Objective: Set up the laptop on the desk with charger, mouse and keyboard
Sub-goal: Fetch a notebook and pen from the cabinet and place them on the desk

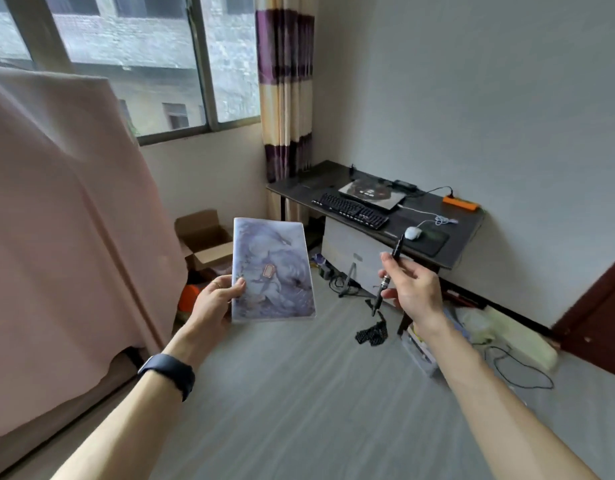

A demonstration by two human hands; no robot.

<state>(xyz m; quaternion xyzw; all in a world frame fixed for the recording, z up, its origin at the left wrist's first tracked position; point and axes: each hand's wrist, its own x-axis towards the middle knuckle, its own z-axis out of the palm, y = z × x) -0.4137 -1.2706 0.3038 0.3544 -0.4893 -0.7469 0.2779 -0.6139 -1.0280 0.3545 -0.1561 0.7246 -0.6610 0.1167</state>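
1. The person stands on a grey floor [299,393], well apart from a dark desk [469,230] set against the wall in the corner by a striped curtain [285,88].
2. The left hand [214,301] is closed on the lower left edge of a notebook [271,268] with a pale illustrated cover, thumb on the front. A dark band [169,372] sits on that wrist.
3. The right hand [413,289] pinches a black pen [387,275] between thumb and fingers, the pen tilted with its upper end toward the desk.
4. On the desk the laptop [372,194] lies shut, with a black keyboard [351,209] just in front of it.
5. A white mouse [413,233] rests at the edge of a dark mouse pad [434,239].
6. The charger [405,184] sits behind the laptop, and an orange power strip [460,203] lies near the wall.
7. A pink sheet [56,220] covers something large on the left; an open cardboard box [204,239] stands beside it.
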